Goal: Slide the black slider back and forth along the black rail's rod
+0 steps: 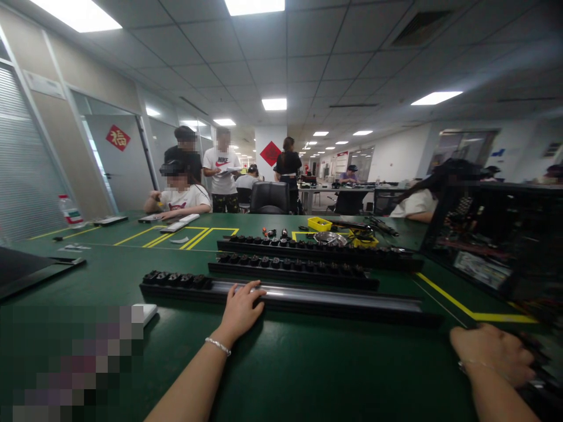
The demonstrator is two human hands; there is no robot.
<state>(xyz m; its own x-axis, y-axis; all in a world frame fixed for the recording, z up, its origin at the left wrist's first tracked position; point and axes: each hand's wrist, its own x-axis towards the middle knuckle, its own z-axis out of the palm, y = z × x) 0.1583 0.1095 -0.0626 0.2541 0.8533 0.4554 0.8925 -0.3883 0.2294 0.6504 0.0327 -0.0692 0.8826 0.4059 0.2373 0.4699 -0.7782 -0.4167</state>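
My left hand (pixel 243 309) lies with its fingers spread on the near edge of a long black rail (pixel 334 300), which has a shiny channel along its top. Several small black round parts (pixel 176 280) sit in a row at the rail's left end; the channel to the right of my hand shows bare. My right hand (pixel 495 354) is at the far right, over dark parts (pixel 539 375) at the table edge. Its fingers are curled in, and what they hold is hidden. Behind the near rail lie two more black rails (pixel 292 268) (pixel 316 249), both lined with similar black parts.
A dark open-sided case (pixel 479 240) stands at the right. Behind the rails are a yellow tray (pixel 319 224), a metal dish (pixel 329 238) and loose tools. A white object (pixel 144 313) lies at left, partly pixelated. A person (pixel 185 196) sits across the green table (pixel 352 363).
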